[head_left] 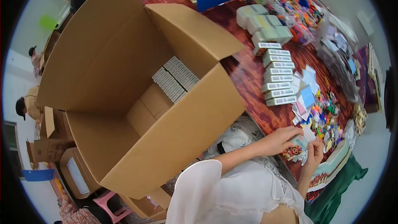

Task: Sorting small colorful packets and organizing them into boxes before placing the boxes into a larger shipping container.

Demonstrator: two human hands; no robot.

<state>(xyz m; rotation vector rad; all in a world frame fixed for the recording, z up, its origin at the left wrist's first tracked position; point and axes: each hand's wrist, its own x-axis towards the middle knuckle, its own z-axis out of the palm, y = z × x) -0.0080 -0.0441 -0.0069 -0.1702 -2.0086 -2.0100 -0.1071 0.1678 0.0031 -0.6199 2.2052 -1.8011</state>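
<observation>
At the table's near edge, my left hand (283, 139) is closed around a small printed carton (295, 148), light green with a colourful picture. A white flap or card stands up from its top. My right hand (315, 151) is closed at the carton's right side, its fingertips pinching the edge by the white piece. Beyond the hands lie loose cards (307, 96) in white, blue and pink, beside a pile of small colourful trinkets (327, 114). A row of similar small cartons (278, 76) stands further back on the table.
A large open cardboard box (174, 141) fills the left, with several small cartons (175, 79) stacked inside. Wrapped bundles (263, 23), bagged trinkets (292, 6) and flat printed cartons (336, 168) lie on the red wooden table (259, 114). A pink stool (112, 205) and other people are at left.
</observation>
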